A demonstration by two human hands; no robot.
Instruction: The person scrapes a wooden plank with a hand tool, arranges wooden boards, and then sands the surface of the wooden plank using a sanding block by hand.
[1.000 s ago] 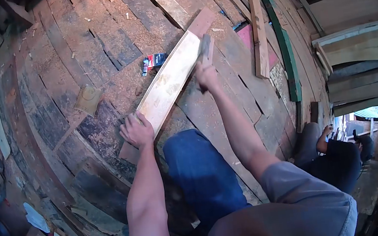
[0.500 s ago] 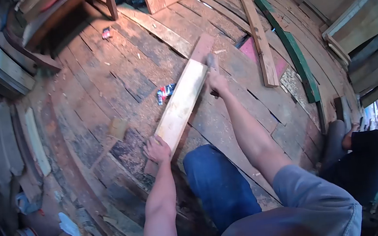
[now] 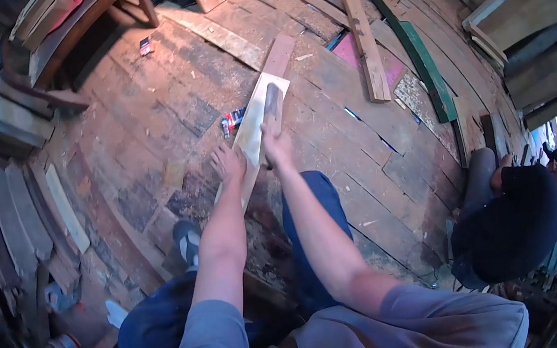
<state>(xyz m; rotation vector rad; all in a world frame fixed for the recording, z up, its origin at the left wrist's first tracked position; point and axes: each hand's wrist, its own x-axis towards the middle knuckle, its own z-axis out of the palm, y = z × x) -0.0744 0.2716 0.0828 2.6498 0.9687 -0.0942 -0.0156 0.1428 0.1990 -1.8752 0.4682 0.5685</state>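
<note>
A pale wooden board (image 3: 254, 119) slants away from me, its near part between my arms. Beneath its far end, a reddish plank (image 3: 280, 54) sticks out. My left hand (image 3: 229, 163) is on the board's left edge, fingers slightly apart, gripping it at the side. In my right hand (image 3: 278, 147) is a dark, long, narrow tool (image 3: 272, 101), lying over the board's right side. The tool's exact kind cannot be made out, and my fingers hide its grip.
A small red-and-blue packet (image 3: 234, 120) lies left of the board. Beyond to the right are a long plank (image 3: 363, 39) and a green beam (image 3: 422, 63). Curved wood pieces (image 3: 16, 215) are stacked at left. Another person (image 3: 506, 221) sits low at right. Shavings litter the floorboards.
My right hand has drawn the tool back toward me and leftward, from beside the board's far end onto it. My left hand has shifted up the board's left edge. The view has moved too.
</note>
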